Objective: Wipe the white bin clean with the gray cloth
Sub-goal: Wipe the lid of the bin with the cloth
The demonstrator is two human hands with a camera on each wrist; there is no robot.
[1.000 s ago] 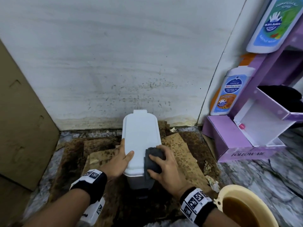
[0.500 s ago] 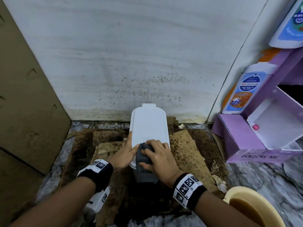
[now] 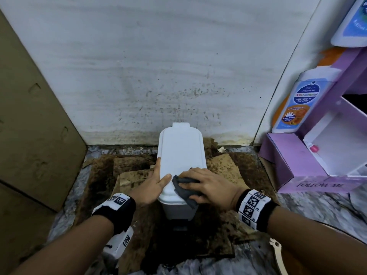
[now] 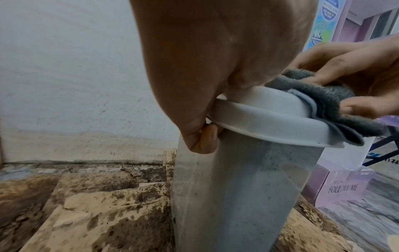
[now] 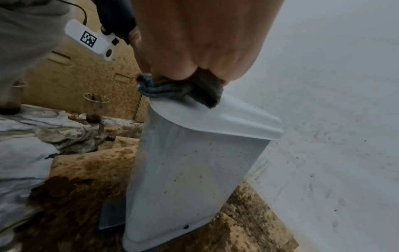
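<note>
Pressing down at 5 o'clock on the lid, the right hand (image 3: pixel 210 185) is closed around the gray cloth (image 3: pixel 183 188), while the left hand (image 3: pixel 153 185) is clamped on the rim at 7 o'clock. The white bin (image 3: pixel 181 155), standing on stained cardboard (image 3: pixel 220 167) against the wall, is best braced while even strokes are carried toward 12 o'clock, then down the speckled sides.

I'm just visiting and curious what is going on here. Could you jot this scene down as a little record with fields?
Activity: wiping the lid of a white plastic pedal bin
Cloth: folded gray fleece cloth on the lid's near right corner
Right hand: presses and grips the cloth
Left hand: steadies the bin's left rim, thumb on the lid
Bin sides: dark specks remain
Under the bin: stained brown cardboard
</note>
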